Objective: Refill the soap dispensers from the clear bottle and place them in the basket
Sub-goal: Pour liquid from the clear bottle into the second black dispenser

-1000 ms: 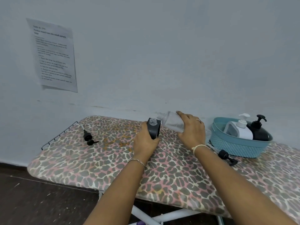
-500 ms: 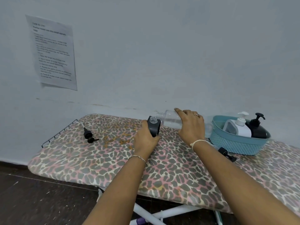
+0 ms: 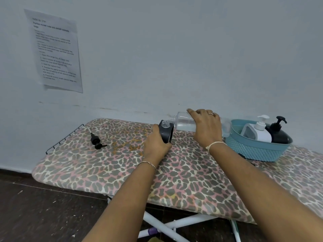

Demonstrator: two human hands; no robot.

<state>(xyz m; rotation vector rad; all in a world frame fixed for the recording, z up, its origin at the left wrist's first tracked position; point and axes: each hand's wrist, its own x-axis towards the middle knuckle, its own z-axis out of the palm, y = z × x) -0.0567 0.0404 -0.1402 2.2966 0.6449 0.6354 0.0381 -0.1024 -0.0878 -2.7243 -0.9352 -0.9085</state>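
Right hand [image 3: 207,127] was clamped over the top of the clear bottle [image 3: 183,122], fingers spread across its upper side, and it held the bottle tipped nearly flat, with its long axis running left to right. The bottle's threaded open neck pointed left, toward the grey dispenser [image 3: 166,131], and sat just above and to the right of that dispenser's open mouth, very close but, as far as the view showed, not yet over it. Left hand [image 3: 156,145] was wrapped around the dispenser's lower body, steadying it on the leopard-print ironing board [image 3: 192,180], with the mouth leaning slightly toward the bottle. No stream of liquid was visible between the two openings, though clear liquid would have been hard to see against the pale wall.

The pour seemed to turn on that small gap: the neck needed to come a little further left and tip down so that it lined up directly over the mouth, or the soap would likely run down the dispenser's side.

Off to the left lay a black pump head [image 3: 95,140], apart from both hands. To the right stood the blue basket [image 3: 253,151], already holding a white dispenser [image 3: 258,131] and a black dispenser [image 3: 277,134].
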